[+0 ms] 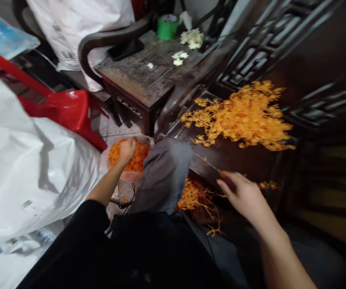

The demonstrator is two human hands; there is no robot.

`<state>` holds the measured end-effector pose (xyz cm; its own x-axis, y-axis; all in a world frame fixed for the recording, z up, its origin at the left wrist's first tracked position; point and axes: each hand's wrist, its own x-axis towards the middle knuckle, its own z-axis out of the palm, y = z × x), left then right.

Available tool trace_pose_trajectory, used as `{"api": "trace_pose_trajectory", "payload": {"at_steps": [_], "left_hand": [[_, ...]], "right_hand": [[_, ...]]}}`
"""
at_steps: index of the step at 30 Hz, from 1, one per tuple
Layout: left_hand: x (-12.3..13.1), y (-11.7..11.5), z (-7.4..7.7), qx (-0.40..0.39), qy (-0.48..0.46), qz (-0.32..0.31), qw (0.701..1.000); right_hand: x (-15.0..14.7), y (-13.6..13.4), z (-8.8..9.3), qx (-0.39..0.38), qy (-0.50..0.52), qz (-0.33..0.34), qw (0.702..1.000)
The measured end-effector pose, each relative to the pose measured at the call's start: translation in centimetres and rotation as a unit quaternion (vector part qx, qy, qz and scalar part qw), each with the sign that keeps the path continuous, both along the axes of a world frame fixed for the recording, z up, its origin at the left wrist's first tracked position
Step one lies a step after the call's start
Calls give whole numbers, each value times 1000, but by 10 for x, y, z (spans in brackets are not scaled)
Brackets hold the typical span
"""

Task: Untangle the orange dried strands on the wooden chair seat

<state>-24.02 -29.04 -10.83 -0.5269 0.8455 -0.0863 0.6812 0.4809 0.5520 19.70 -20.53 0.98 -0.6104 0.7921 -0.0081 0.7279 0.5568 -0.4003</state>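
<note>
Over a pink-white plastic basin (130, 175) my left hand (127, 149) is closed, its fingertips at the loose orange pieces (139, 156) inside. Whatever it grips is too blurred to name. My right hand (240, 190) is at the front edge of a dark wooden bench, fingers curled, with a small orange bit at the fingertips that I cannot make out. A heap of orange branching sprigs with small knobs (245, 116) lies on the bench beyond it. One small orange sprig (267, 185) shows just behind the right hand. Thin orange stalks (193, 196) are piled below the bench edge.
A large white sack (40, 172) and a red plastic chair (70, 108) are at left. The wooden seat (139, 76) ahead holds green tape (167, 27), white flowers (192, 38) and a dark flat object (126, 50). My knee (166, 172) rises between basin and bench.
</note>
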Motion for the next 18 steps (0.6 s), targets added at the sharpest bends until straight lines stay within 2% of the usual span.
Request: {"api": "trace_pose_trajectory", "payload": {"at_steps": [1,2,3,5,6,8,11,13,15,16,18], "left_hand": [[-3,-1,8,43,16,11,999],[-4,-1,16,121,36,24,992],[-2,-1,26,156,42,16,987],[8,0,49,222,62,-18,973],[16,0,62,257,83,-51,962],[35,-3,91,335,129,-125,925],[65,-4,135,425,135,-235,864],[86,4,160,446,117,-288,840],[111,26,177,412,116,-306,850],[127,42,182,378,121,-304,866],[167,82,186,283,120,-316,898]], "right_hand": [[-15,12,4,8,-3,-1,1000],[-32,27,5,15,0,-4,1000],[-50,43,3,16,-2,-7,1000],[-79,76,-7,22,-39,-13,999],[-90,90,-14,23,-73,4,997],[-99,111,-27,15,-107,22,994],[-85,131,-31,22,-102,15,994],[-63,146,-19,44,-50,-21,998],[-38,166,4,69,93,-91,989],[-25,177,19,80,197,-131,968],[-5,196,55,76,358,-161,917]]}}
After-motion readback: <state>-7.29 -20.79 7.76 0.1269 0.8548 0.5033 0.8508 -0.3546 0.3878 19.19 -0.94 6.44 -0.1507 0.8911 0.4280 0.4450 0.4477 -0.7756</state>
